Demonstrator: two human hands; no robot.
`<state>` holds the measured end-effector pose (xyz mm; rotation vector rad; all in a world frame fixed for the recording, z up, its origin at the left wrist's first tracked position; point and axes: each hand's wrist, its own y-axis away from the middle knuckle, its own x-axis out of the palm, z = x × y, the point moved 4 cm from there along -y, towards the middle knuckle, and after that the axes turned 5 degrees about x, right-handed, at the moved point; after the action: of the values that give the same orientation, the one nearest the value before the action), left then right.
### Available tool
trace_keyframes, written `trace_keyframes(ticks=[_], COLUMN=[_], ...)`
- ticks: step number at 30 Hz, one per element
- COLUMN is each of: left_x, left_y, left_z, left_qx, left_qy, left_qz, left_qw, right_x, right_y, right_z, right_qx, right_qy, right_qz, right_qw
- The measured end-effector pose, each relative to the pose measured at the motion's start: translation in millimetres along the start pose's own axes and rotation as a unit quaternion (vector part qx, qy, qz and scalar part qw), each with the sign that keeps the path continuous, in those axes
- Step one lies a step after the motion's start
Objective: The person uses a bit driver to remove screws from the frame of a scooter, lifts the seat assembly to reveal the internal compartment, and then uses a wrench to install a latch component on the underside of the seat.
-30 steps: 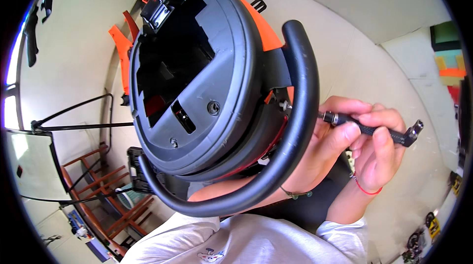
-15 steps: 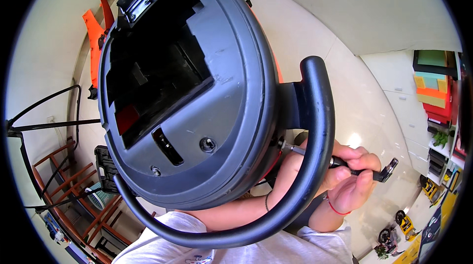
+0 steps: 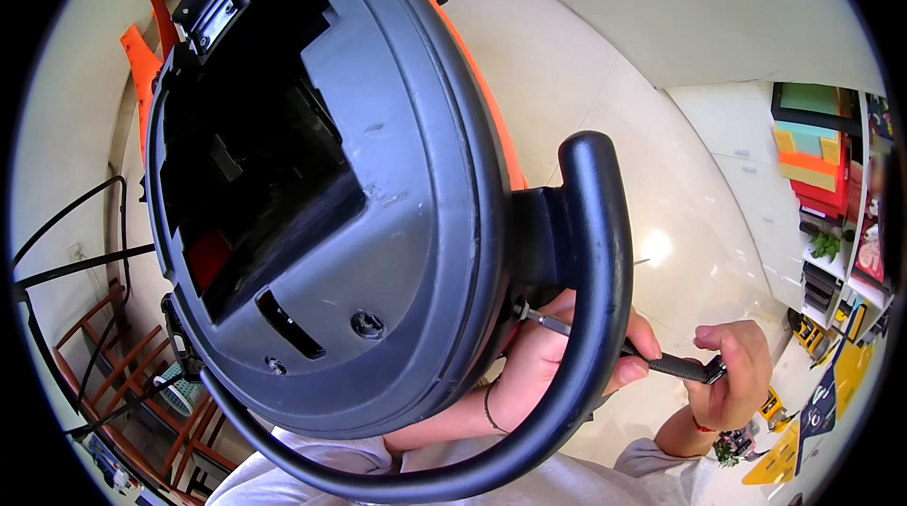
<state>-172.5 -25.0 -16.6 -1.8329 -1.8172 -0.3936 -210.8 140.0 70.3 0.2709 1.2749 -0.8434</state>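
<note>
A long socket wrench (image 3: pixel 675 367), with a metal shaft and a black textured handle, points at a bolt on the side of a big dark grey plastic housing (image 3: pixel 406 156). My left hand (image 3: pixel 539 355) reaches below the housing and behind its curved black bar (image 3: pixel 605 251); thumb and finger pinch the handle near the shaft. At the outer end of the handle, my right hand (image 3: pixel 742 364) curls its fingers round the metal head. The bar hides the middle of the wrench and part of my left hand.
The housing has a large dark opening (image 3: pixel 265 175) and an orange edge (image 3: pixel 491 119). Wooden chairs (image 3: pixel 123 364) and a black metal frame (image 3: pixel 85 270) stand left. White shelving (image 3: pixel 850 251) with colourful boxes lines the right. Small yellow model vehicles (image 3: pixel 812 336) stand nearby.
The housing has shifted left and slightly down in view. My right hand has moved right, farther from my left, and the wrench handle now slants downward at its outer end.
</note>
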Motion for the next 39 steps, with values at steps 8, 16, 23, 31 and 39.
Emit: trace_keyframes(ticks=[8, 16, 23, 31, 39], left_x=[1.1, 21.2, 20.1, 11.6, 16.4], left_y=[2.0, 14.3, 12.6, 12.0, 10.4], left_z=[2.5, 27.2, 19.4, 15.8, 12.4], left_qx=[0.041, -0.022, 0.004, 0.014, -0.017], left_qy=[0.118, 0.216, 0.172, 0.174, 0.184], left_qz=[0.001, -0.032, -0.057, -0.025, -0.021], left_qw=[0.992, 0.976, 0.983, 0.984, 0.983], right_x=[1.0, 23.3, -0.8, -8.4, 9.3], right_y=[-10.9, 20.9, 2.0, -20.7, -11.0], right_z=[14.8, 9.9, 19.8, 30.9, 19.1], right_qx=[0.034, 0.444, -0.025, 0.002, 0.346], right_qy=[-0.148, -0.508, -0.026, -0.103, -0.403], right_qz=[0.199, 0.211, 0.115, 0.121, 0.148], right_qw=[0.968, 0.707, 0.993, 0.987, 0.834])
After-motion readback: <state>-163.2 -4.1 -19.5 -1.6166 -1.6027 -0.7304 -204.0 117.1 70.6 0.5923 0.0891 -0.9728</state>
